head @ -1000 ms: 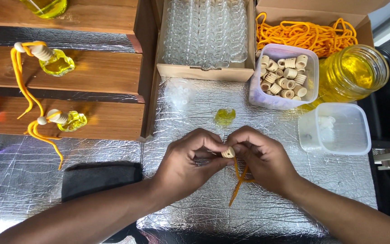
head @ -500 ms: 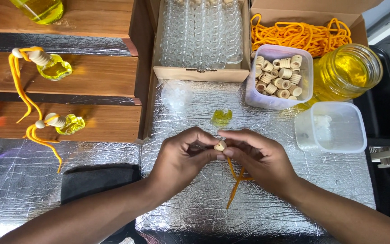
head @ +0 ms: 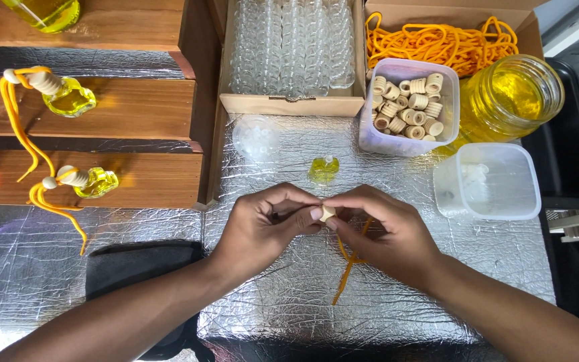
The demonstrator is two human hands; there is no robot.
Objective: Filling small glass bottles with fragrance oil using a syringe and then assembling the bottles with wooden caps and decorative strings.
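Bead (head: 328,213) | still pinched between left hand (head: 266,224) and right hand (head: 390,231) | orange cord (head: 347,265) hanging as before

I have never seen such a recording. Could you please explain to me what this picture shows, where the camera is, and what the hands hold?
There is no machine here: a person works with two bare hands, and the camera sits on the person's head, looking down. The left hand and right hand meet over a foil-covered table. Together they pinch a small pale bead, and an orange cord hangs below the right hand. Behind them lie a small bottle of yellow liquid, a tub of wooden caps, a jar of yellow liquid, an almost empty clear tub, a box of clear glass bottles and a box of orange cords. Finished bottles rest on wooden shelves at the left.
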